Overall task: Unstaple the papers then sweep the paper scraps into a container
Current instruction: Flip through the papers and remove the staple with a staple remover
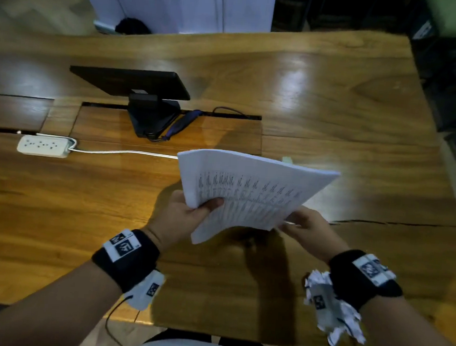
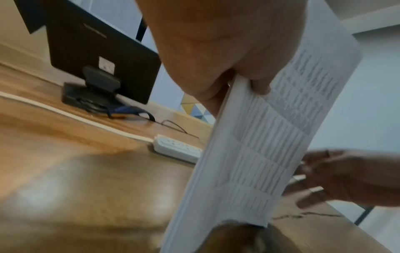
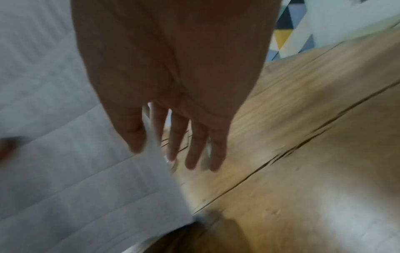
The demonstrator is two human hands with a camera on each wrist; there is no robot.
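Observation:
A thick stack of printed papers (image 1: 247,190) is held up over the wooden table (image 1: 57,201), bent and tilted. My left hand (image 1: 205,205) grips its near left edge, thumb on the top sheet and fingers beneath; the left wrist view shows the papers (image 2: 259,145) edge-on under that thumb. My right hand (image 1: 293,222) is at the stack's near right corner. In the right wrist view its thumb lies on the papers (image 3: 65,171) and its straight fingers (image 3: 194,145) reach behind the edge. Something shiny shows behind those fingers, too blurred to name. Crumpled paper scraps (image 1: 319,282) lie under my right wrist.
A black monitor (image 1: 130,82) stands at the back left on its base, with cables beside it. A white power strip (image 1: 44,146) lies at the left, its cord running toward the papers. A dark crack (image 1: 393,223) crosses the tabletop at the right. The table's front edge is close to me.

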